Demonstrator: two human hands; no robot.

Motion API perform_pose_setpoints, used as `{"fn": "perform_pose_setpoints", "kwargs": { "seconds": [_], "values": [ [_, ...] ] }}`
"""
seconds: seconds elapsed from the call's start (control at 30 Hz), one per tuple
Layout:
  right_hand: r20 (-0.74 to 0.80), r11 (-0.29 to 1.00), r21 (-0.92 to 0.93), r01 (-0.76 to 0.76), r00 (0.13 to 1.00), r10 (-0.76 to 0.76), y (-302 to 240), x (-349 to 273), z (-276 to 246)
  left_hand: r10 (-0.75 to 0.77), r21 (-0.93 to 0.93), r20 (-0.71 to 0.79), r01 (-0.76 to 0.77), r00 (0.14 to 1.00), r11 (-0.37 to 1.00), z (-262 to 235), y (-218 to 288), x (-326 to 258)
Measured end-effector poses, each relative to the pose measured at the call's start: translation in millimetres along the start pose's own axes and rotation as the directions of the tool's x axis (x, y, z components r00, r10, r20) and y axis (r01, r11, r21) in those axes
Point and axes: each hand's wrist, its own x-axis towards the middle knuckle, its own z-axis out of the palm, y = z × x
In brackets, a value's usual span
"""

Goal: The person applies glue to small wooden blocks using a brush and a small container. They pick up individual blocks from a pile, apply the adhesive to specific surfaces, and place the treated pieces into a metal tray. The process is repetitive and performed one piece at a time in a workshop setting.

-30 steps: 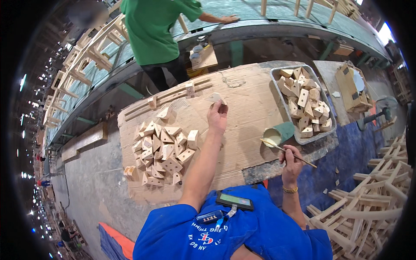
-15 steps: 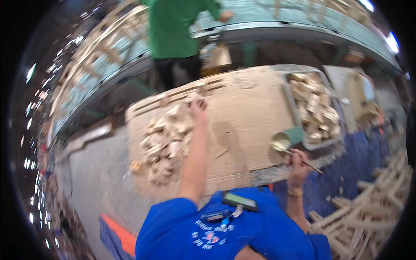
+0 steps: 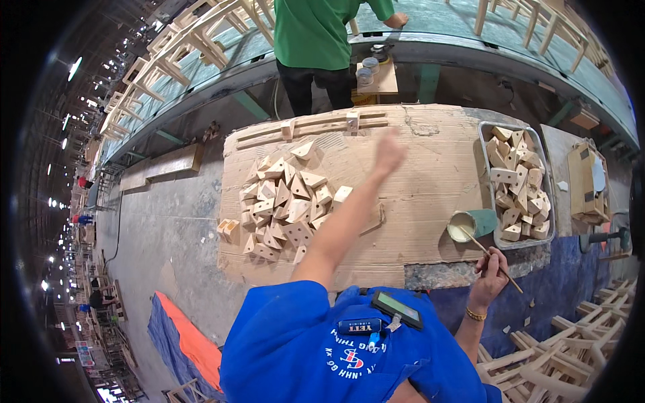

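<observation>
My right hand (image 3: 489, 279) grips a thin wooden stick (image 3: 507, 274). The stick's far end reaches into a green cup (image 3: 482, 220) of cream-coloured liquid, tilted with its mouth toward the left; the submerged tip is hidden. Over the middle of the cardboard (image 3: 423, 178) stretches my left arm, with my left hand (image 3: 391, 153) smeared by motion, so its fingers and anything in them are unclear. Left of that arm lies a pile of drilled, angled wooden blocks (image 3: 295, 195). Along the far edge run wooden strips (image 3: 319, 127), with one block (image 3: 353, 123) and another (image 3: 287, 129) on them.
A clear-rimmed tray (image 3: 552, 201) full of similar blocks stands to the right. Beyond the table a person in a green shirt (image 3: 312, 33) is at a long bench (image 3: 443, 47) bearing wooden frames. Wooden frame parts (image 3: 571, 349) are stacked at the lower right.
My left hand has moved right, away from the far side of the block pile and the strips. My right hand still has the stick at the cup. The whole view has shifted.
</observation>
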Motion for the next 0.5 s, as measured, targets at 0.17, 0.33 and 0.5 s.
{"fn": "perform_pose_setpoints", "kwargs": {
  "seconds": [0.17, 0.33, 0.5],
  "values": [
    [0.024, 1.0, -0.004, -0.007, 1.0, 0.007, 7, -1, 3, -0.278, 0.661, -0.264, 0.383, 0.924, 0.645, -121, -81, 8],
    [0.078, 0.999, -0.015, -0.032, 0.996, 0.033, 1, 1, 15, -0.418, 0.735, -0.026, 0.301, 0.908, 0.607, -183, -104, -4],
    [-0.015, 0.998, -0.057, -0.035, 0.999, 0.034, 10, 21, 8, -0.201, -0.797, 0.335, 0.39, 0.921, 0.46, -139, -69, -53]
  ]
}}
